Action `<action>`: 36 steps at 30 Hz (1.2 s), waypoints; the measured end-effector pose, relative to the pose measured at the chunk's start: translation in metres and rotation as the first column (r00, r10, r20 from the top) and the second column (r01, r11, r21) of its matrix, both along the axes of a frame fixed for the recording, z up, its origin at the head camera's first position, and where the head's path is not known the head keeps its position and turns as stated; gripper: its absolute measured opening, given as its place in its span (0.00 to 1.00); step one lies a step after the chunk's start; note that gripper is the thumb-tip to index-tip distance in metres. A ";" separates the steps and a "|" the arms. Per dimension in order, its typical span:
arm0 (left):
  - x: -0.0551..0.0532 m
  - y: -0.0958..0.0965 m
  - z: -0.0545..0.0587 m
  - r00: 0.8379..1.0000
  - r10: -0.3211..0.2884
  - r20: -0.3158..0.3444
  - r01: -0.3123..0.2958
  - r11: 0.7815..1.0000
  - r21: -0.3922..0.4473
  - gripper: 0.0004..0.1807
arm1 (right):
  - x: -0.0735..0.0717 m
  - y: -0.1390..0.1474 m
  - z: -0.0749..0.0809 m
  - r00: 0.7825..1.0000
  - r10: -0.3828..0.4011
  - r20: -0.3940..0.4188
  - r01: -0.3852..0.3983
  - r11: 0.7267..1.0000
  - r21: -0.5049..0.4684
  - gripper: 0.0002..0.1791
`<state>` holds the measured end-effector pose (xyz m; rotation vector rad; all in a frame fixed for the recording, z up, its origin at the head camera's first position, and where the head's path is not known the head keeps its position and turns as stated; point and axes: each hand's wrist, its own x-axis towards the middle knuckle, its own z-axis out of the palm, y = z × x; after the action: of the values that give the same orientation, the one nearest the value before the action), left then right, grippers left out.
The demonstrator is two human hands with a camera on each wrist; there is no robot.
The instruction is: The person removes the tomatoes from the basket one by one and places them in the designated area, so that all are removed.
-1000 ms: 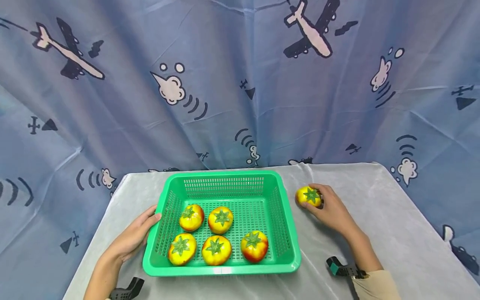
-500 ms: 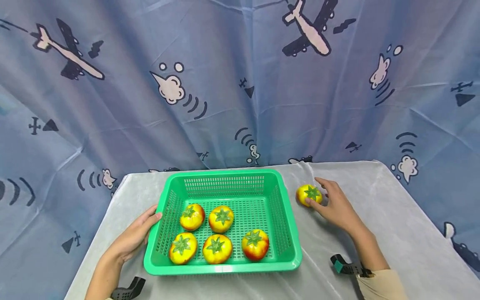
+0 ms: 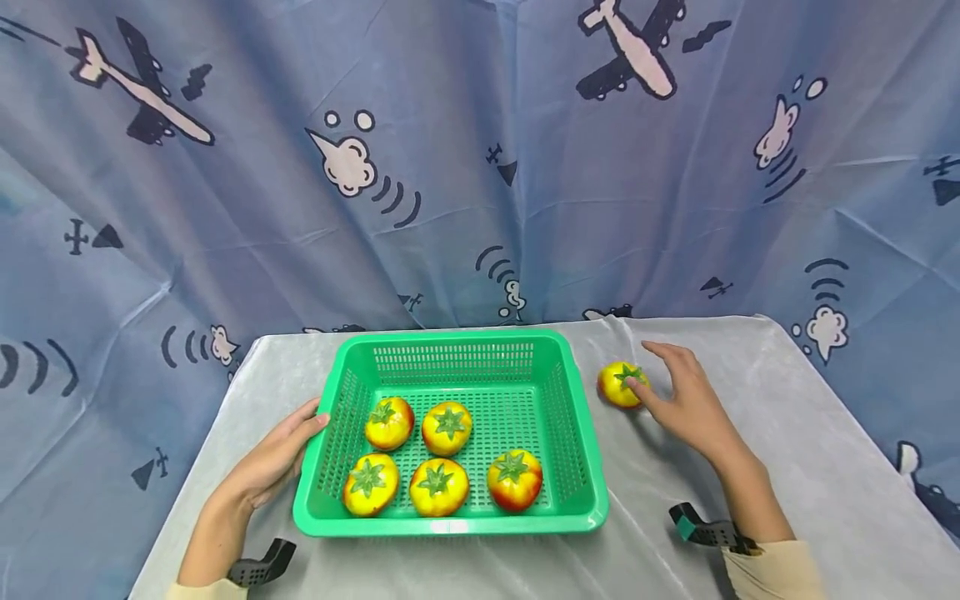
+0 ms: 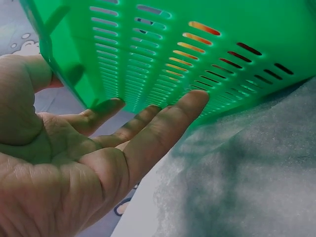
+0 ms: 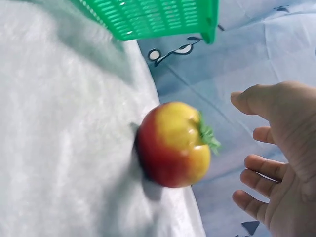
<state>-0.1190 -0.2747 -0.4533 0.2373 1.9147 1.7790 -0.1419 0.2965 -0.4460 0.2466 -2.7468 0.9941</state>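
A green plastic basket (image 3: 450, 527) with slotted walls stands on the cloth-covered table, holding several red-and-yellow tomatoes (image 3: 438, 487) with green star-shaped leaves. My left hand (image 3: 273, 457) grips its left side, thumb over the rim (image 3: 313, 450) and fingers against the outer wall, as the left wrist view shows. Right of the basket lies a single tomato (image 5: 175, 145) on the table. Beside it my right hand (image 3: 693, 408) is spread with nothing in it; in the right wrist view a gap separates fingers (image 5: 266, 168) and tomato.
A pale grey cloth (image 3: 810, 467) covers the table. Behind its far edge hangs a blue curtain (image 3: 450, 250) printed with planes and clouds. Each wrist carries a black camera mount (image 3: 708, 529).
My right hand has let go of the single tomato, its fingers opening and drawing back to the right. That tomato stays on the table. My left hand keeps its hold on the basket.
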 end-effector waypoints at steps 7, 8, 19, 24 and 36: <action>0.000 0.003 0.001 1.000 0.029 -0.004 -0.029 1.000 -0.007 0.39 | 0.002 -0.009 0.011 0.999 0.038 -0.039 -0.038 0.999 0.001 0.34; 0.001 0.003 0.000 1.000 0.027 -0.006 -0.028 1.000 -0.010 0.39 | 0.002 -0.010 0.013 0.998 0.042 -0.041 -0.042 0.999 0.002 0.33; 0.003 0.004 0.001 0.998 0.059 -0.014 -0.059 0.996 -0.072 0.38 | 0.004 -0.026 0.022 0.994 0.081 -0.075 -0.082 0.997 -0.012 0.36; 0.004 0.006 0.001 0.997 0.078 -0.009 -0.078 0.994 -0.075 0.38 | 0.004 -0.032 0.026 0.992 0.096 -0.087 -0.099 0.995 -0.029 0.37; 0.004 0.005 -0.002 0.998 0.068 -0.010 -0.068 0.996 -0.050 0.38 | 0.017 -0.047 0.039 0.987 0.139 -0.081 -0.143 0.989 -0.045 0.31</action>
<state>-0.1149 -0.2697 -0.4549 0.1642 1.9931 1.7726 -0.1245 0.2496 -0.4075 0.4676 -2.6602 1.0645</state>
